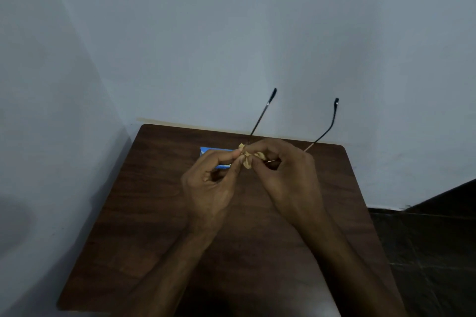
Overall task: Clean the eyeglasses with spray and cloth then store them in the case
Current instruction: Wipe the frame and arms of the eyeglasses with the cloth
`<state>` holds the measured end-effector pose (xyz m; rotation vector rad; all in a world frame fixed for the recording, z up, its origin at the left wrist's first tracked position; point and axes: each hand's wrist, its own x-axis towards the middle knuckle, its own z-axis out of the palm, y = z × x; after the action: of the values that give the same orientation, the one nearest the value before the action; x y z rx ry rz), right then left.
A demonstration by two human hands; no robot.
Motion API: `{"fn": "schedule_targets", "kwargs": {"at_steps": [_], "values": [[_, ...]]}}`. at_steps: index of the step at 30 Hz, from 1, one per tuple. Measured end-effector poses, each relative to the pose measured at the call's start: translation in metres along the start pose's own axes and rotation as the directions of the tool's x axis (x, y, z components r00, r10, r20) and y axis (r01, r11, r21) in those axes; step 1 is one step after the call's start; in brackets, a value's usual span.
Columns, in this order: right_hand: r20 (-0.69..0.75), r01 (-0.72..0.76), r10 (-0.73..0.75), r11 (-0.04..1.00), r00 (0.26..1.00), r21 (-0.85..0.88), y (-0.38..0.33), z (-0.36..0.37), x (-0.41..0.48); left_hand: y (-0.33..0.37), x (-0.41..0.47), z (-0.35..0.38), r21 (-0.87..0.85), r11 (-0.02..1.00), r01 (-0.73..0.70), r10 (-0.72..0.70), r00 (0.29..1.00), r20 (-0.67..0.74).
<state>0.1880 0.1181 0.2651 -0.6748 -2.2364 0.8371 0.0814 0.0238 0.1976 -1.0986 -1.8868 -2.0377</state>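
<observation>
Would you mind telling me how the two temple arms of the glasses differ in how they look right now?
The left temple arm looks straight from hinge to dark tip, while the right temple arm bends partway up. The left one's tip reaches higher against the wall than the right one's. Both are thin, dark-tipped, unfolded and pointing away from the person, rising from the hands.

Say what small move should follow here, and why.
Probably keep rubbing the lens with the cloth: both the left hand and right hand pinch it around the glasses, whose arms stick up and away, unfolded. The blue case waits behind on the table.
</observation>
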Motion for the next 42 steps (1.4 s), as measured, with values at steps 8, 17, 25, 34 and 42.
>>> {"fn": "schedule_targets", "kwargs": {"at_steps": [8, 17, 25, 34, 42], "values": [[-0.067, 0.14, -0.182, 0.904, 0.981, -0.404, 0.004, 0.007, 0.001, 0.002, -0.003, 0.007, 0.022, 0.999, -0.045, 0.045, 0.998, 0.034], [-0.001, 0.146, -0.162, 0.892, 0.987, -0.427, 0.019, -0.001, -0.001, 0.001, -0.004, 0.005, 0.047, 0.998, -0.038, 0.036, 0.998, 0.046], [0.008, 0.152, -0.155, 0.962, 0.988, -0.229, 0.015, 0.003, 0.003, 0.002, -0.001, 0.006, 0.048, 0.998, -0.043, 0.04, 0.998, 0.056], [-0.007, -0.133, 0.135, 0.983, 0.991, 0.124, 0.017, -0.036, 0.002, 0.003, 0.004, 0.005, 0.0, 0.998, 0.056, -0.056, 0.998, -0.005], [-0.015, -0.249, 0.249, 0.966, 0.968, -0.07, 0.045, -0.071, 0.01, -0.01, 0.017, -0.014, -0.059, 0.984, 0.169, -0.169, 0.986, 0.017]]}}
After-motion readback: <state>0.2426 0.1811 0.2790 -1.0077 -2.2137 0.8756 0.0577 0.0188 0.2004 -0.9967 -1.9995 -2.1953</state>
